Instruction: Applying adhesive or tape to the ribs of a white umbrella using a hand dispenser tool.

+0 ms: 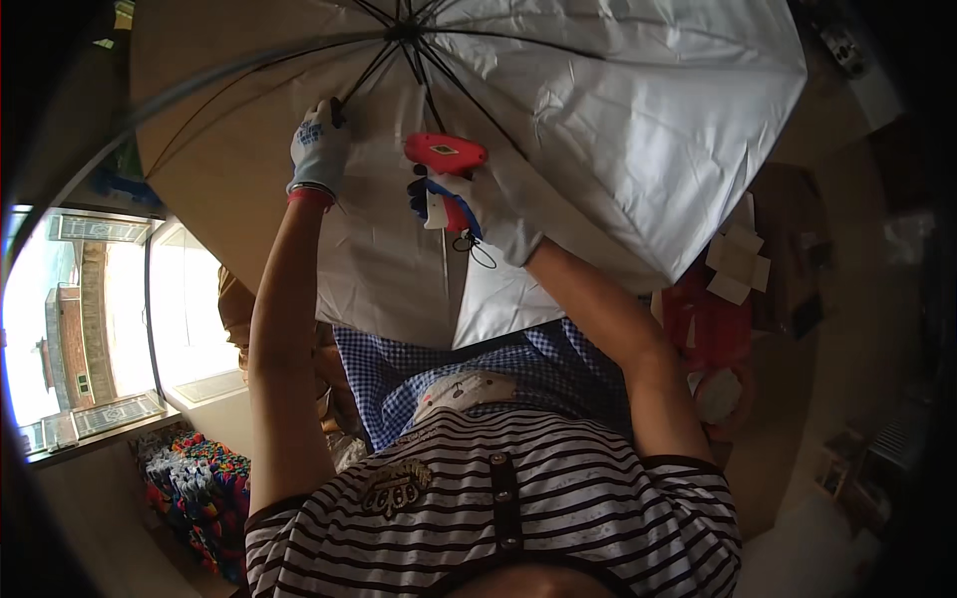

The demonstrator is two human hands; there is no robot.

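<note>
An open umbrella [618,110] with a silvery underside and dark ribs spreads across the upper view in front of me. My left hand [320,149], in a white glove with a red cuff, is raised to a dark umbrella rib [365,82]. Its fingers close around the lower end of that rib. In my right hand [488,214], also gloved, is a red pistol-shaped hand tool [446,152], held against the canopy below the hub [404,32]. A thin dark cord loop [481,253] hangs beneath the handle. The tool's front end cannot be made out.
A blue checked cloth [369,379] covers my lap. To the left are a bright window [90,319] and a colourful heap of material [199,488]. On the right lie a red object [703,324] and pale paper pieces [738,262]. A curved dark bar [199,95] crosses the upper left.
</note>
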